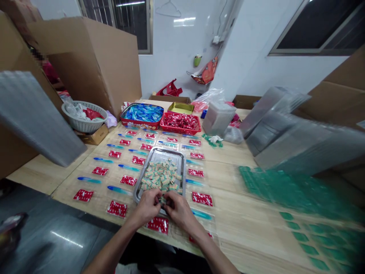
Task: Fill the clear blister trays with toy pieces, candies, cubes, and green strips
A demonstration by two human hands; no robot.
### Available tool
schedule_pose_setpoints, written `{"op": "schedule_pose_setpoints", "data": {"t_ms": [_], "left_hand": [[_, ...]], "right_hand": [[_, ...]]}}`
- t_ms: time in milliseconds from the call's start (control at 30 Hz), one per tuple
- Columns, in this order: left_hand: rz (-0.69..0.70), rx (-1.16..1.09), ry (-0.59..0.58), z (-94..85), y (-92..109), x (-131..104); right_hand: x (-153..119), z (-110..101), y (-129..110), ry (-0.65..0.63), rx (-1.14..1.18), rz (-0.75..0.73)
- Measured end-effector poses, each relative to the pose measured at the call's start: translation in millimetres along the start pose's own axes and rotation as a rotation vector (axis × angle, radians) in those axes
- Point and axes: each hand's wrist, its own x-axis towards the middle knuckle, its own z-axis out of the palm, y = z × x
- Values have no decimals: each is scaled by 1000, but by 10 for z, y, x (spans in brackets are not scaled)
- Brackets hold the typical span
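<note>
Over the near end of a metal tray [180, 159], two hands come together, and it's close work! The left hand [149, 205] has its fingers bent, thumb and forefinger drawn in tight; the right hand [179, 208] curls in to meet it, fingertips almost side by side. Small striped pieces [161, 175] show right at those tips, but I can't tell whether either hand is gripping one. More of them, beige and green, lie in a loose heap across the tray, right in front of the knuckles!

Around the tray, what a spread: clear plastic trays [99, 189] in rows on the wooden table [228, 232], with red packets [117, 209] and slim blue sticks [118, 189] set out in them. One packet lies just below the hands, another partly behind the right forearm.

Farther out, beyond the rows, a red tin [141, 124] brims with blue sticks, and touching or just beside it a red basket [180, 130] is heaped with packets. Behind that sits a yellow tin [181, 108]. Left side, a pale basket [82, 124] rests on a small carton [99, 134], near a big cardboard box [114, 61]. Over on the right, blurred green pieces [285, 192] lie before leaning stacks of clear plastic [278, 142], and high on the back wall hangs a wire hanger [168, 14]!
</note>
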Motion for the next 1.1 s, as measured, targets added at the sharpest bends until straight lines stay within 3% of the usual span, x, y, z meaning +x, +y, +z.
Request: {"op": "schedule_pose_setpoints", "data": {"t_ms": [133, 367, 833, 1100], "left_hand": [[6, -80, -2, -28, 11, -3], [33, 34, 72, 26, -40, 9], [45, -31, 46, 67, -71, 33], [21, -131, 1, 34, 7, -3]], "right_hand": [[-7, 20, 2, 6, 16, 16], [-13, 29, 10, 19, 19, 10], [-10, 44, 50, 28, -16, -15], [-4, 11, -24, 12, -27, -37]]}}
